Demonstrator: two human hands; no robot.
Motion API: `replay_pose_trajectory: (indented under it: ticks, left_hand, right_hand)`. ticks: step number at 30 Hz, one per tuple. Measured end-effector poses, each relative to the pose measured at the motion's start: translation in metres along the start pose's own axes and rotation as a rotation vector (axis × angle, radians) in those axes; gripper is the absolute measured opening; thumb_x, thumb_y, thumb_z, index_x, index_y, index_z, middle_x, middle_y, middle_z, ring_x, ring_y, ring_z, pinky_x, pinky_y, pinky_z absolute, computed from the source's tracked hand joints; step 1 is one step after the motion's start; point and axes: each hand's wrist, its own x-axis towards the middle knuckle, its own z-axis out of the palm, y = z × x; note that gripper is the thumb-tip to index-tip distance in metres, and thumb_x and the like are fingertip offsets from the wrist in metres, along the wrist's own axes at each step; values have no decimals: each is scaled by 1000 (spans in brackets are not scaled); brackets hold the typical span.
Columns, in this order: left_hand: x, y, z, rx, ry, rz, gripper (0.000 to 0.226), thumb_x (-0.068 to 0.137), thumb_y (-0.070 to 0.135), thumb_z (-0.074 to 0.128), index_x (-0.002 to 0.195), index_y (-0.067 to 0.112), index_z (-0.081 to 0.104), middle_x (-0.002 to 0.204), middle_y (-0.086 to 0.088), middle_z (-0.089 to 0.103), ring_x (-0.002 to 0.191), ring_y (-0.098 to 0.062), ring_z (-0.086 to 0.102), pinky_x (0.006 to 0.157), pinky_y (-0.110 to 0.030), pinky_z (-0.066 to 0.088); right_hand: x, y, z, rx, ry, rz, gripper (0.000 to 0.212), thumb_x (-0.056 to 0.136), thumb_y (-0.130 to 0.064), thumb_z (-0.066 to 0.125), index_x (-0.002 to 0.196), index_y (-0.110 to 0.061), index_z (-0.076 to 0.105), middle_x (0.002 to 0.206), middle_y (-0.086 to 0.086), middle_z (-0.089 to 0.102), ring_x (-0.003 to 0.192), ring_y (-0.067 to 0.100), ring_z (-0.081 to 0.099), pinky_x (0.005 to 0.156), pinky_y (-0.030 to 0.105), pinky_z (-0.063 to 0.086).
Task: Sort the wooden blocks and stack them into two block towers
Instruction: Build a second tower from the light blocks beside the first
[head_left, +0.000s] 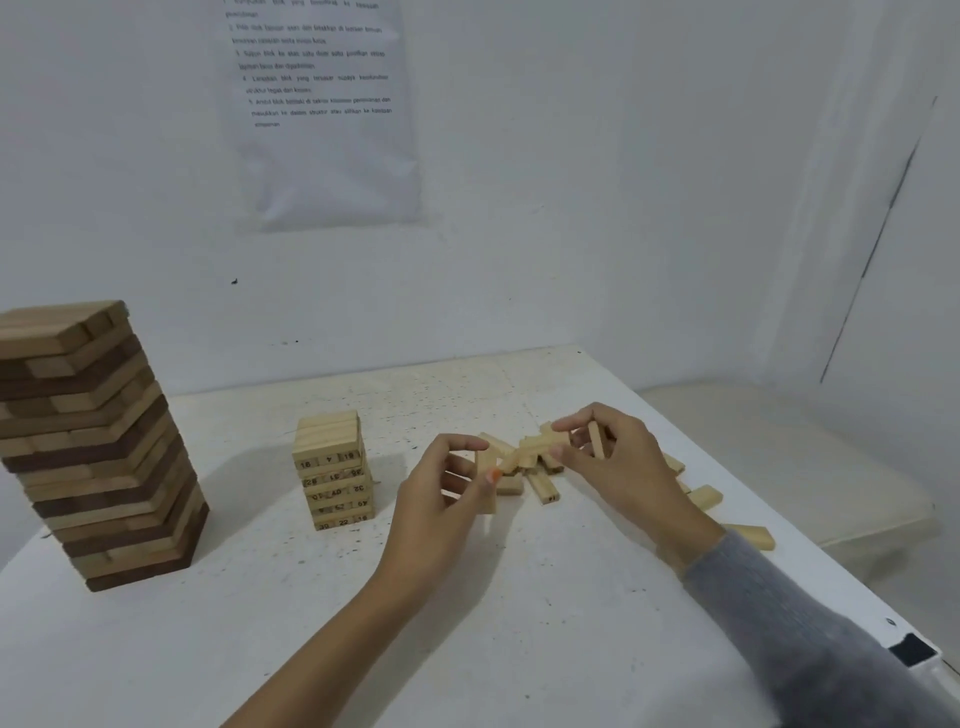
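Pale wooden blocks (540, 452) lie heaped on the speckled white table (311, 623), right of the small numbered block tower (332, 467). The left hand (441, 499) grips an upright block (485, 486); the right hand (618, 462) pinches a slim block (596, 439) above the heap.

Left of the small numbered tower (332, 467), the tall two-tone tower (88, 441) is cut by the view's edge. Above the small tower, the wall sheet (322, 104) loses its top, and its print is too blurred to read. To that tower's right, the left hand (441, 499) covers much of the upright block (487, 491) it holds, and the right hand (618, 457), pinching a thin block (596, 439), hides part of the loose pile (535, 457). Several of the tower's own numbers are smudged.
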Motion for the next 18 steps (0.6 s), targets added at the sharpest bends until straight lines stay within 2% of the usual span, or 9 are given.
replay_pose_trajectory:
  ticks: [3,4,6,8,11,14,16,18]
  left_hand:
    - [-14,-2,-18,-8,14,0,15,91,16,62,102,26,61,80,8,59,68,-1,60,61,-15,49]
    - [-18,-4,-25,-2,13,-8,15,92,15,62,102,26,62,80,7,58,70,-3,60,64,-18,51]
    - [-27,-9,-40,13,-2,-32,16,92,12,61,101,25,63,82,5,57,74,-8,59,67,-22,53]
    - [-37,-15,-53,14,-15,-73,18,91,10,61,100,25,65,85,1,57,78,-14,58,67,-23,52]
    - [-49,-22,-70,-23,-9,-164,20,91,8,62,98,25,69,89,-5,57,79,-17,57,66,-22,50]
    - [-58,-25,-81,0,1,-189,19,90,8,63,100,24,69,88,-7,58,77,-16,58,69,-21,50]
    - [-62,-24,-85,11,28,-193,18,90,8,64,100,22,68,88,-8,61,76,-14,59,67,-18,49]
    - [-63,-24,-86,83,52,-178,16,89,11,66,100,23,67,90,-4,63,76,-10,58,64,-14,47]
  right_hand:
    - [-11,-13,9,216,-215,15,16,92,-11,63,97,-22,73,75,21,51,61,13,43,59,18,38]
    - [-14,-17,14,259,-281,29,17,93,-11,63,100,-22,74,79,25,55,62,13,43,58,19,39]
    - [-19,-23,25,272,-383,44,19,89,-12,68,106,-21,71,75,12,61,61,10,46,57,18,41]
    - [-25,-28,39,269,-451,69,22,86,-12,71,107,-16,68,72,1,59,58,8,47,55,17,42]
    - [-32,-32,61,266,-533,99,20,86,-11,72,106,-11,67,75,9,56,54,9,45,51,19,39]
    - [-39,-31,81,309,-608,114,21,85,-12,73,105,-10,65,78,13,56,58,12,46,52,21,39]
    - [-42,-30,91,317,-630,102,22,84,-12,75,104,-12,65,78,12,59,63,16,52,58,27,45]
    - [-45,-31,94,181,-610,38,23,82,-18,77,102,-19,65,78,4,66,71,14,60,70,31,52]
